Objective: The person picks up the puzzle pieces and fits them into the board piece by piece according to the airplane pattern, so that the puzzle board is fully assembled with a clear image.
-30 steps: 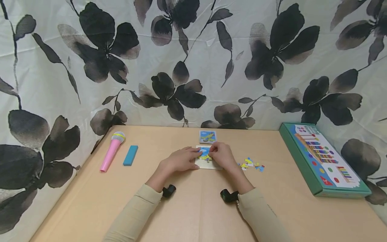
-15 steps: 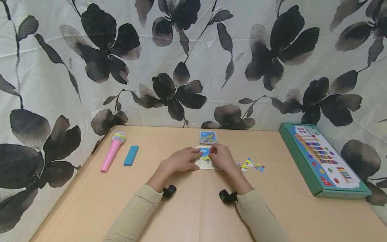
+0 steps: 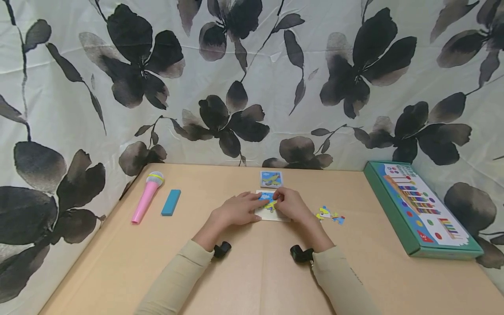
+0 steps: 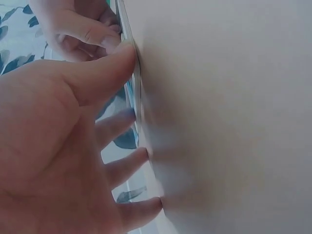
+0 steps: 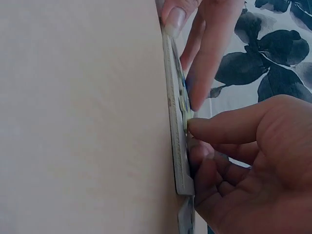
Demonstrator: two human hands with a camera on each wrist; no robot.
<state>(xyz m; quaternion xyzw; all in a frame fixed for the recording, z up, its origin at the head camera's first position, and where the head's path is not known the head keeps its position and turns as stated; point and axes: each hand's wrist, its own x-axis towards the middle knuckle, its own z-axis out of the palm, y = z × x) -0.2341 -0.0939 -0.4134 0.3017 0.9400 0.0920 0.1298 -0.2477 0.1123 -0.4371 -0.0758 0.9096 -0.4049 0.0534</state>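
On the middle of a table (image 3: 252,275), two hands bend over one puzzle board (image 3: 271,216) that looks partway built, blue and yellow showing on it, a pale near strip bare, and one heap of loose pieces (image 3: 326,212), too bunched to count, apparently left to fit. The left hand (image 3: 238,208) rests spread fingers on the board; the right hand (image 3: 293,204) curls its own there, though I cannot tell whether they pinch a piece. Around lie one picture card (image 3: 271,178), one blue block (image 3: 171,202), one pink microphone (image 3: 147,197) and one green box (image 3: 425,210).
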